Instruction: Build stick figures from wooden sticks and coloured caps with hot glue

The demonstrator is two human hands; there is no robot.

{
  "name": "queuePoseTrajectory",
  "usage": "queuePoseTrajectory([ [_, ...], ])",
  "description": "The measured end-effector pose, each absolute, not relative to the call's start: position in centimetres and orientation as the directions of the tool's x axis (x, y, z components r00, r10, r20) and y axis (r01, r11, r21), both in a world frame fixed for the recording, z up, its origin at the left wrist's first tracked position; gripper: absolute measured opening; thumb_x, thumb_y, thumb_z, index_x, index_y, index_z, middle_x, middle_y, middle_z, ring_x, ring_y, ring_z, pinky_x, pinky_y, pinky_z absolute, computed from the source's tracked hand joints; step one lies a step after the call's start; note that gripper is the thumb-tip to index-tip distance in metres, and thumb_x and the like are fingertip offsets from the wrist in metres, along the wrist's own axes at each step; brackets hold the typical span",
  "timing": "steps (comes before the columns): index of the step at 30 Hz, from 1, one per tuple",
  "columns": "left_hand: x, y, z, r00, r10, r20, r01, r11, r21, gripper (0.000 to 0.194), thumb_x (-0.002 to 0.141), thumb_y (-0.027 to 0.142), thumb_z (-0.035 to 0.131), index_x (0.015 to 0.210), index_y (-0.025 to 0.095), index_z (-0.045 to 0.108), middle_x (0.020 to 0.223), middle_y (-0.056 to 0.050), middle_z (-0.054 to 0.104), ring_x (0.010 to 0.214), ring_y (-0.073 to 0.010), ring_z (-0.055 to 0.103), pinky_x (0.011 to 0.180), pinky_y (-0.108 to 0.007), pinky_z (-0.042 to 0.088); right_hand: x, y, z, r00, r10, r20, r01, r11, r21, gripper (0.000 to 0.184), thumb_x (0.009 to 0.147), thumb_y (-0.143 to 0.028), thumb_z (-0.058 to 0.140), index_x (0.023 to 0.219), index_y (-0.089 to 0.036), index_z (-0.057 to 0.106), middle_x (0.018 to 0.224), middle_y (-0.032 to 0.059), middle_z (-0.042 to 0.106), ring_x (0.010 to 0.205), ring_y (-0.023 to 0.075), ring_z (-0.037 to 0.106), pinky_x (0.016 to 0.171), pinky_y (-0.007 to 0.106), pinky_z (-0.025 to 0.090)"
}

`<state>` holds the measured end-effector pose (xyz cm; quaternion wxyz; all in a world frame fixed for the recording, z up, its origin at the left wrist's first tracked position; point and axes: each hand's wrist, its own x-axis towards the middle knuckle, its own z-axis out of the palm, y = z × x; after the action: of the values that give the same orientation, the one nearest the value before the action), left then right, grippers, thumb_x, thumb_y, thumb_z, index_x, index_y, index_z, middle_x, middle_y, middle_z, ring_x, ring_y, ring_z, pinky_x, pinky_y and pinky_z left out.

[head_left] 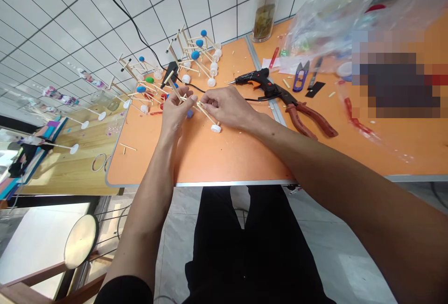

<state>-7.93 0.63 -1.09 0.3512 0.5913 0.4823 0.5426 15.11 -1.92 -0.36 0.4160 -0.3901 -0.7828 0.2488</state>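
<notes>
Between my two hands is a small frame of wooden sticks (209, 116) with a white round cap (216, 128) at its lower end. My left hand (175, 110) is closed around the frame's upper left part, and one stick juts up past its fingers. The fingers of my right hand (226, 107) pinch the frame near its middle; exactly what lies at the fingertips is hidden. Behind my hands stand several similar stick models (196, 56) with blue and white caps. A black glue gun (257, 79) lies to the right of my right hand.
Red-handled pliers (311, 117), blue thread snips (300, 77) and a cutter knife (315, 73) lie on the orange table (217, 164). A clear plastic bag (325, 19) and a tall glass jar (265, 19) stand at the back. Loose sticks (129, 147) lie at left.
</notes>
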Motion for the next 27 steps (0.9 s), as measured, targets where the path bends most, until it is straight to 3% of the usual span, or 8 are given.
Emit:
queuePoseTrajectory([
  [6, -8.0, 0.2, -0.5, -0.072, 0.958, 0.279, 0.224, -0.257, 0.94, 0.067, 0.078, 0.072, 0.107, 0.119, 0.025, 0.082, 0.128, -0.013, 0.089, 0.136, -0.0407, 0.081, 0.114, -0.059, 0.068, 15.1, -2.0, -0.2, -0.344, 0.816, 0.464, 0.398, 0.574, -0.715, 0.023, 0.109, -0.033, 0.071, 0.101, -0.019, 0.088, 0.09, 0.0049, 0.083, 0.088, 0.0221, 0.07, 0.082, 0.035, 0.043],
  [11, -7.9, -0.1, -0.3, -0.084, 0.953, 0.292, 0.251, -0.263, 0.932, 0.057, 0.083, 0.074, 0.102, 0.111, 0.027, 0.085, 0.123, -0.01, 0.091, 0.13, -0.0361, 0.083, 0.112, -0.053, 0.067, 15.1, -2.1, -0.2, -0.357, 0.805, 0.473, 0.394, 0.589, -0.706, 0.024, 0.109, -0.032, 0.069, 0.101, -0.019, 0.087, 0.09, 0.0054, 0.083, 0.085, 0.0216, 0.069, 0.08, 0.034, 0.043],
  [21, -7.7, -0.4, -0.2, -0.092, 0.958, 0.273, 0.209, -0.249, 0.946, 0.049, 0.092, 0.07, 0.098, 0.111, 0.026, 0.084, 0.129, -0.011, 0.091, 0.133, -0.0335, 0.082, 0.121, -0.055, 0.063, 15.1, -2.3, -0.1, -0.34, 0.821, 0.459, 0.399, 0.568, -0.72, 0.022, 0.104, -0.028, 0.069, 0.11, -0.019, 0.088, 0.098, 0.0059, 0.086, 0.087, 0.0219, 0.069, 0.08, 0.035, 0.043],
  [27, -7.5, -0.6, -0.1, -0.108, 0.957, 0.271, 0.197, -0.247, 0.949, 0.051, 0.092, 0.072, 0.096, 0.109, 0.025, 0.085, 0.124, -0.01, 0.091, 0.128, -0.031, 0.083, 0.11, -0.047, 0.065, 14.7, -2.7, 0.4, -0.345, 0.835, 0.428, 0.461, 0.548, -0.697, 0.021, 0.1, -0.037, 0.081, 0.111, -0.021, 0.087, 0.106, 0.0064, 0.088, 0.09, 0.0244, 0.072, 0.079, 0.035, 0.041],
])
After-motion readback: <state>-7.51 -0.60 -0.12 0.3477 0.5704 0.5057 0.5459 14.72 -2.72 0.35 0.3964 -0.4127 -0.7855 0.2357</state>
